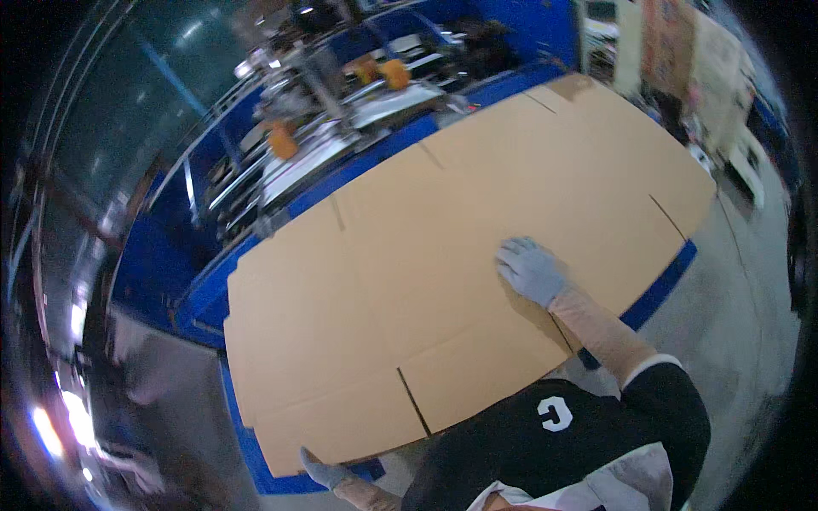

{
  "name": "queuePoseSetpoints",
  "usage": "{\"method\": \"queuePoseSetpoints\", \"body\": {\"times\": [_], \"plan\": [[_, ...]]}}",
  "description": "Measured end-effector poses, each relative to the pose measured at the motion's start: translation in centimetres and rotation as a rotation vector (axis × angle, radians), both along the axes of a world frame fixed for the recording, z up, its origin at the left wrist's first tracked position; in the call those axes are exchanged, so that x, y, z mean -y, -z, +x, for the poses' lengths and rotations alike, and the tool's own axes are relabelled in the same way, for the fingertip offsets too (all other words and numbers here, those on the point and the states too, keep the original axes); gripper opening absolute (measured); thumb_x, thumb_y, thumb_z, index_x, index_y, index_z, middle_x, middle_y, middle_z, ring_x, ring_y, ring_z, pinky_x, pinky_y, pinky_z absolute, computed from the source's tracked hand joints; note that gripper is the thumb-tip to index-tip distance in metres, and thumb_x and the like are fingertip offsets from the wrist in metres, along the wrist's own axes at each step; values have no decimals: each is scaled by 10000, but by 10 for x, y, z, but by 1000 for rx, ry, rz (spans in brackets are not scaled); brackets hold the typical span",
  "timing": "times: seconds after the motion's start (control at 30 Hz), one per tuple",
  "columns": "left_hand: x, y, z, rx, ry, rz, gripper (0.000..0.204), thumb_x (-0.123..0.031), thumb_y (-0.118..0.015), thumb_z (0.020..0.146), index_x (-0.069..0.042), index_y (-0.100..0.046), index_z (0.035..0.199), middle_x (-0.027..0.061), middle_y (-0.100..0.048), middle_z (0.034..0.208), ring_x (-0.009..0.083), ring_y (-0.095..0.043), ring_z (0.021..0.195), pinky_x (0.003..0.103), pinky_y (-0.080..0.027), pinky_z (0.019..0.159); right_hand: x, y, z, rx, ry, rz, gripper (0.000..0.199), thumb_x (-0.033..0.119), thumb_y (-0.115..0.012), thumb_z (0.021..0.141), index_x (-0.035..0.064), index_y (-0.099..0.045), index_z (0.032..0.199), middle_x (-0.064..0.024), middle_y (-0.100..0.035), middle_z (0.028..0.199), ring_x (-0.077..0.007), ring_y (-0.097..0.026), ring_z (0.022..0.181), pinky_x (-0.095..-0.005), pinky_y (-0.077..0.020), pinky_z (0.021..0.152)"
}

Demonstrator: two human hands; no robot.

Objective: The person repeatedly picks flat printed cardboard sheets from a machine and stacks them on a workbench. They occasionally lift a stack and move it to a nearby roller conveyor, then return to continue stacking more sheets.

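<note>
A wide, flat sheet of brown cardboard (409, 272) with slots and crease lines lies in front of me on a blue-framed table (249, 460). My right hand (530, 271), in a grey glove, rests palm down on the sheet, right of its middle, with the fingers laid out on the surface. At the near left edge, my left hand (324, 471), gloved too, takes hold of the sheet's border. One digit shows over the top there, and the other fingers are hidden.
Beyond the sheet stands a blue machine (200, 294) with metal rods and orange rollers (394, 74). Pale equipment (724, 85) stands at the far right, over a grey floor (724, 281). Bright lights (49, 430) glare at the left rim.
</note>
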State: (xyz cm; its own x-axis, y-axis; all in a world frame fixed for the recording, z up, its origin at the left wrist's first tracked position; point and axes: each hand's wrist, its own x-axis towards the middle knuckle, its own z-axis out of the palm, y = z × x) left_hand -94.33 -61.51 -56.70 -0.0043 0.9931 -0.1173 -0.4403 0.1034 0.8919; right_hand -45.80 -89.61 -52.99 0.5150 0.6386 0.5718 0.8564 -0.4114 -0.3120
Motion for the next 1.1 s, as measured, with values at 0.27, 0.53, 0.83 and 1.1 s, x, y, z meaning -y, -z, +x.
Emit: {"method": "queuePoseSetpoints", "body": {"times": [0.27, 0.53, 0.83, 1.1], "plan": [[5, -38, 85, -469, 83, 322, 438, -142, -587, 886, 38, -481, 1272, 149, -549, 1256, 258, -551, 1091, 380, -479, 893, -21, 33, 43, -146, -5, 118, 154, 229, -579, 780, 83, -627, 774, -116, -614, 860, -304, -581, 888, -425, -452, 836], [42, -108, 156, -454, 174, 588, 449, -142, -635, 854, 38, -502, 1244, 150, -568, 1214, 247, -571, 1039, 383, -492, 852, -27, 52, 56, -138, -35, 143, 239, 260, -559, 770, 48, -663, 742, -154, -648, 804, -336, -623, 793, -444, -483, 794], [69, -180, 115, -256, 209, 790, 464, -141, -690, 817, 38, -526, 1212, 151, -589, 1166, 234, -594, 980, 387, -506, 805, -33, 17, 27, -561, -98, 332, 411, 402, -492, 898, 32, -668, 932, -157, -664, 976, -334, -636, 841, -412, -496, 815], [128, -166, 214, -1051, 737, 1431, 545, 75, -578, 680, 1, -557, 1220, 219, -563, 1231, 367, -528, 1188, 399, -410, 1015, -25, -99, 72, -1625, -597, 803, 735, 683, -319, 906, 20, -600, 1050, -124, -659, 881, -231, -651, 634, -330, -547, 592]]}}
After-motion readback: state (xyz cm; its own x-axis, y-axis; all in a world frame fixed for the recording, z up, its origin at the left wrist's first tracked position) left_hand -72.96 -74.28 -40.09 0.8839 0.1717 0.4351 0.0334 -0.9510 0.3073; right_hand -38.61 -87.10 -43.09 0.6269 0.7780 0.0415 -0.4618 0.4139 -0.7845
